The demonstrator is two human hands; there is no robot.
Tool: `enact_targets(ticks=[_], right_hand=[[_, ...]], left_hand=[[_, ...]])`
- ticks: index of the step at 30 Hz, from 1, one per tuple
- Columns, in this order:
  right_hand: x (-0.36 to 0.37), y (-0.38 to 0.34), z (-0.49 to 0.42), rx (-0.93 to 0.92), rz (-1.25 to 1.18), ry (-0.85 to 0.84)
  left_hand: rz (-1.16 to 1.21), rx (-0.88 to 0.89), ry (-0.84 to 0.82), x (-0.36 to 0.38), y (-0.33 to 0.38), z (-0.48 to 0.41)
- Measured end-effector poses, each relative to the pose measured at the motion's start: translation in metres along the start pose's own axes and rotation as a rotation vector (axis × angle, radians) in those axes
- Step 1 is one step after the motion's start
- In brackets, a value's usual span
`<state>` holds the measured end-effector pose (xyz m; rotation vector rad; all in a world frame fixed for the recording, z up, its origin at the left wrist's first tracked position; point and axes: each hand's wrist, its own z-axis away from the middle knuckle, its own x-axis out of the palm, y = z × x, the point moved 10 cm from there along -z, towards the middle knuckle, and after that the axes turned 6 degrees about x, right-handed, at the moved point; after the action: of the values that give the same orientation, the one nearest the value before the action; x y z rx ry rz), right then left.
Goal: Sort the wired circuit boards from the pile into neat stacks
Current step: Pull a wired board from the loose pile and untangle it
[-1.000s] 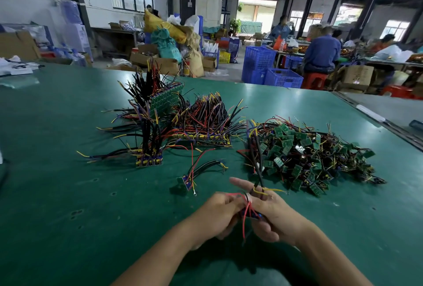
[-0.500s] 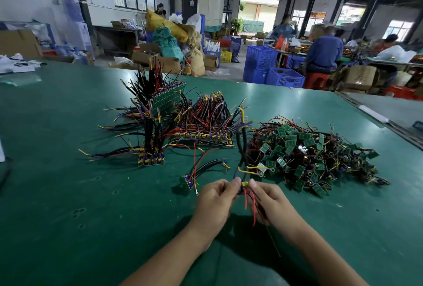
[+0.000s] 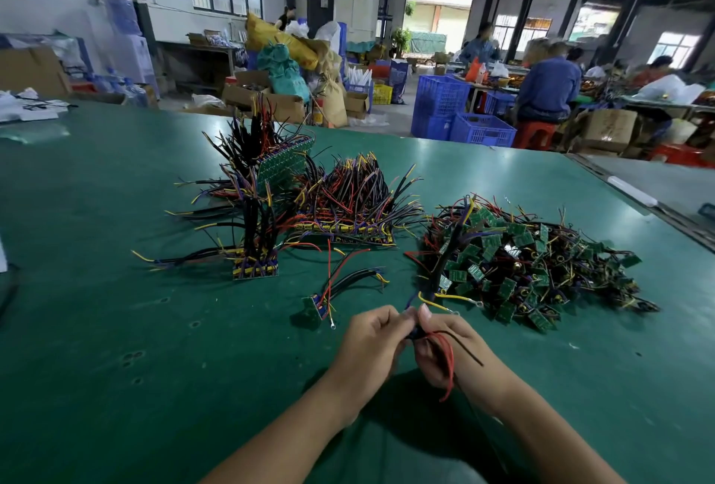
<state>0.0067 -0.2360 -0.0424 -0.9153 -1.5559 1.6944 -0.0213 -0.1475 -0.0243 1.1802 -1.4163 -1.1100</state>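
Left hand and right hand pinch one wired board between their fingers — low over the counter, just in front of the pile — probably untangling wires before stacking.

The desk is plain dark green. The pile is green boards tangled in black, red and yellow wires. The stacks show yellow and purple edges beneath black, red, yellow and purple wires. The held wires, pinched by the left hand and right hand, are red and black. The crates are blue and the stool is red.
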Motion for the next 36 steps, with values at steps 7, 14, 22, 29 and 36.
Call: enact_targets(ticks=[7,14,22,29,36], right_hand=[[-0.006,0.028,-0.011,0.116,-0.004,0.012],[0.005,0.015,0.0,0.16,-0.13,-0.061],[0.007,0.016,-0.002,0.155,-0.178,-0.082],[0.018,0.0,0.007,0.105,-0.306,-0.14],[0.022,-0.006,0.008,0.216,-0.393,-0.018]], left_hand=[[-0.018,0.014,-0.077,0.007,-0.002,0.0],[-0.023,0.04,-0.152,0.012,-0.002,0.0],[-0.015,0.032,-0.26,0.018,0.0,0.003],[0.11,-0.144,-0.075,0.005,-0.017,0.002],[0.126,-0.136,0.057,-0.007,-0.011,-0.004]])
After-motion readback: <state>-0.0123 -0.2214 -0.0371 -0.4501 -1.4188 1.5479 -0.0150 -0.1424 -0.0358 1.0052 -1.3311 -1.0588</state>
